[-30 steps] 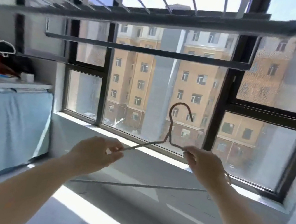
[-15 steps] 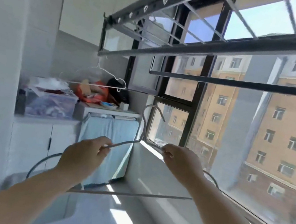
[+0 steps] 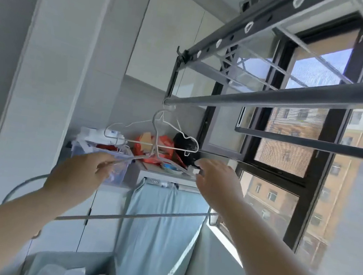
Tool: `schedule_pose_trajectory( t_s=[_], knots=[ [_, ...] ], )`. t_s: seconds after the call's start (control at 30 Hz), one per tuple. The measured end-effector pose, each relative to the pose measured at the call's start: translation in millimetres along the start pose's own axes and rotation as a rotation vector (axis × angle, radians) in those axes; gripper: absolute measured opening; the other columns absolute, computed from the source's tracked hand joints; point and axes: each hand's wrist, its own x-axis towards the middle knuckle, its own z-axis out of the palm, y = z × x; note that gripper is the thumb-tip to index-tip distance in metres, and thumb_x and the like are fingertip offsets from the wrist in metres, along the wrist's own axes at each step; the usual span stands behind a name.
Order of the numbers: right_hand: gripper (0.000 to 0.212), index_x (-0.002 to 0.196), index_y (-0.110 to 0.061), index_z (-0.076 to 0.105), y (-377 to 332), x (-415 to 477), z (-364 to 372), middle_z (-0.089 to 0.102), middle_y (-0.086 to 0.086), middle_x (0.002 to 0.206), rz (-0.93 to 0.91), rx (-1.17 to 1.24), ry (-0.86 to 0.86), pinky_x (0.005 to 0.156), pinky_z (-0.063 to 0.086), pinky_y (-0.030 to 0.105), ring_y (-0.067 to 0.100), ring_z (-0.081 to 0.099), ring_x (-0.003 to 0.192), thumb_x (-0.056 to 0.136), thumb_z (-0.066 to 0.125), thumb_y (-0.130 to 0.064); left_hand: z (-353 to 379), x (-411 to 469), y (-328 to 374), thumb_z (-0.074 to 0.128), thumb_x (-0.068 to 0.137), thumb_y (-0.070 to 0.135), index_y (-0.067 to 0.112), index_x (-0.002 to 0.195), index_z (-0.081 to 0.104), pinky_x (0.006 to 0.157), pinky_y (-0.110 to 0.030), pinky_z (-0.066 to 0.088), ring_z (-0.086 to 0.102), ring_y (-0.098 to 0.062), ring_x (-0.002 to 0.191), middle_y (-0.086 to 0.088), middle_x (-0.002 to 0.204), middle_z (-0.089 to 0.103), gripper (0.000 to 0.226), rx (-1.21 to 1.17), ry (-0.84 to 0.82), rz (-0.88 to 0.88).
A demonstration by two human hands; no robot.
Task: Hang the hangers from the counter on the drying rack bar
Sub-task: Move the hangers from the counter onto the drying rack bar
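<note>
I hold a grey wire hanger (image 3: 139,216) up in front of me with both hands. My left hand (image 3: 77,175) pinches its left shoulder and my right hand (image 3: 216,183) grips its right shoulder. Its hook reaches up to just under the left end of the grey drying rack bar (image 3: 276,102); I cannot tell whether it is over the bar. A white wire hanger (image 3: 185,135) hangs from that same end, right behind the held hook.
A second dark bar (image 3: 317,144) runs lower, by the window (image 3: 292,154) on the right. The rack's upper frame (image 3: 240,30) is overhead. The counter (image 3: 158,171) behind holds a plastic box, a red bag and a black bag. A blue cloth (image 3: 161,229) hangs below it.
The view has swung left and upward from the window toward the counter corner. Both hands have lifted the grey hanger, bringing its hook close under the bar's left end beside the white hanger.
</note>
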Motion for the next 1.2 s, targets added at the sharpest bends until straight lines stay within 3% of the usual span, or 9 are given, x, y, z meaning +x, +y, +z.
schedule_pose_trajectory(
  t_s=[0.1,0.3,0.43,0.57,0.77,0.87,1.03,1.2],
  knots=[
    [0.035,0.129,-0.016,0.046,-3.1,37.8,10.2,0.049,0.002,0.132,-0.088,-0.144,0.055,0.103,0.027,0.031,0.022,0.039,0.124,0.095,0.040,-0.015,12.9,37.1,-24.4,0.042,0.094,0.028,0.022,0.101,0.062,0.061,-0.028,0.032,0.051,-0.026,0.071,0.000,0.069,0.055,0.022,0.063,0.030,-0.022],
    [0.041,0.135,-0.014,0.036,-15.7,117.0,18.2,0.032,0.007,0.145,-0.148,-0.508,0.160,0.115,0.007,0.038,0.024,0.020,0.137,0.094,0.039,-0.012,48.7,136.6,-62.5,0.042,0.094,0.022,0.015,0.108,0.061,0.071,-0.031,0.037,0.058,-0.033,0.098,-0.013,0.105,0.066,0.025,0.046,0.046,0.006],
    [0.046,0.140,-0.013,0.026,-32.2,180.7,25.1,0.019,0.008,0.152,-0.105,-0.713,0.140,0.115,-0.004,0.043,0.026,0.007,0.143,0.096,0.035,-0.012,77.1,212.4,-84.5,0.042,0.094,0.021,0.013,0.107,0.061,0.074,-0.033,0.041,0.058,-0.034,0.096,-0.014,0.103,0.066,0.024,0.030,0.012,0.070],
    [0.044,0.140,-0.010,0.027,-40.0,230.7,29.0,0.024,0.011,0.149,0.052,-0.861,0.172,0.115,0.006,0.046,0.031,0.014,0.140,0.097,0.033,-0.016,106.2,273.5,-95.2,0.040,0.094,0.022,0.016,0.109,0.059,0.075,-0.032,0.041,0.058,-0.032,0.097,-0.012,0.107,0.065,0.026,0.020,0.021,0.126],
    [0.037,0.130,-0.009,0.035,-37.6,247.9,34.6,0.051,0.010,0.125,0.316,-0.963,0.158,0.104,0.029,0.044,0.030,0.046,0.118,0.095,0.040,-0.020,139.7,318.1,-89.5,0.036,0.095,0.019,0.012,0.105,0.060,0.066,-0.029,0.034,0.048,-0.025,0.076,-0.012,0.090,0.062,0.027,-0.030,-0.022,0.186],
    [0.035,0.127,-0.009,0.038,-35.4,246.5,34.8,0.053,0.008,0.120,0.327,-0.949,0.171,0.099,0.033,0.041,0.029,0.049,0.112,0.092,0.043,-0.016,152.2,327.5,-88.1,0.034,0.096,0.018,0.010,0.101,0.060,0.062,-0.029,0.033,0.049,-0.026,0.071,-0.007,0.077,0.055,0.028,-0.043,-0.026,0.214],
    [0.035,0.129,-0.009,0.036,-32.3,243.7,37.4,0.053,0.008,0.120,0.288,-0.998,0.221,0.096,0.033,0.038,0.028,0.048,0.112,0.094,0.035,-0.015,165.8,337.8,-79.4,0.035,0.095,0.016,0.008,0.101,0.061,0.062,-0.032,0.035,0.050,-0.026,0.072,-0.010,0.082,0.061,0.027,-0.046,-0.076,0.242],
    [0.034,0.128,-0.010,0.036,-32.6,242.4,35.7,0.053,0.008,0.119,0.283,-1.012,0.215,0.095,0.034,0.038,0.028,0.049,0.110,0.094,0.036,-0.015,178.5,341.4,-74.5,0.038,0.094,0.012,0.007,0.093,0.060,0.056,-0.029,0.033,0.047,-0.022,0.063,-0.004,0.065,0.049,0.023,-0.001,-0.136,0.253]
  ],
)
